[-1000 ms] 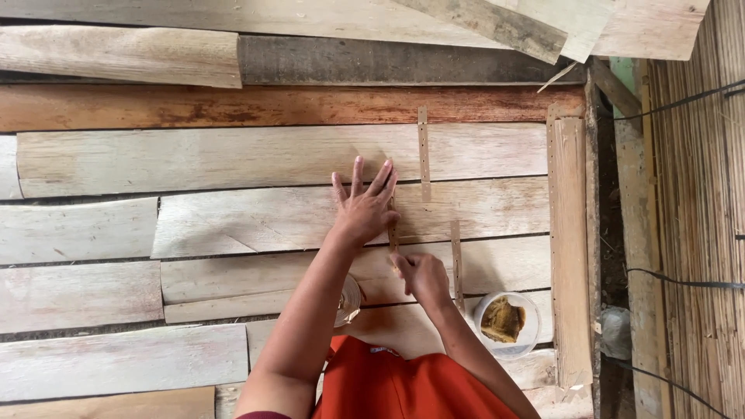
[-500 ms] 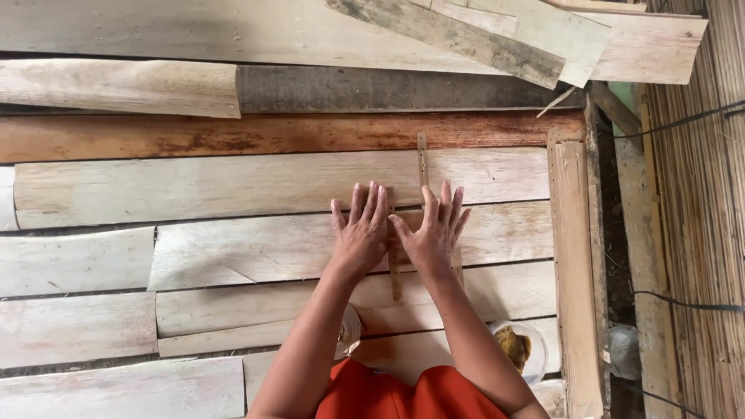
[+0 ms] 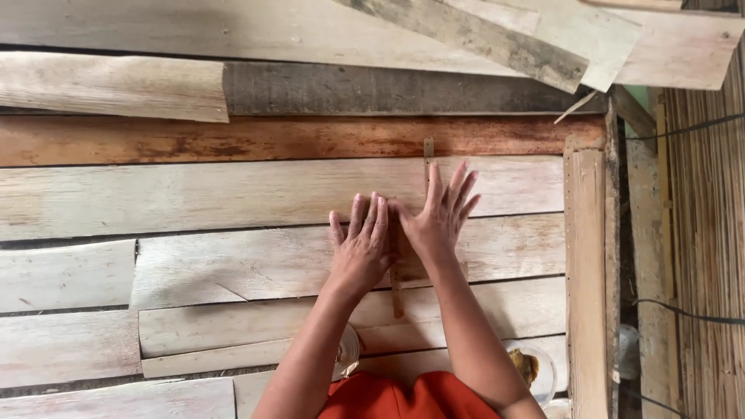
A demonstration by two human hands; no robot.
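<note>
From the head camera, the left hand (image 3: 362,250) and right hand (image 3: 436,221) lay open and flat, side by side, pressing a thin bamboo strip (image 3: 396,289) against pale wooden planks (image 3: 233,194). A small bowl (image 3: 535,371) sat near the right forearm.

Both hands press flat on a thin brown strip (image 3: 396,289) that lies on the plank floor (image 3: 233,194). The left hand (image 3: 362,247) lies palm down with its fingers close together, just left of the strip. The right hand (image 3: 436,219) lies palm down with its fingers spread, touching the left hand and covering the strip's upper part. The strip is narrow, flat and darker than the pale planks; it runs straight up and down across 2 of them, and its lower end shows below the hands. A second thin strip (image 3: 428,159) of the same kind lies just above the right hand's fingertips, in line with the first.
</note>
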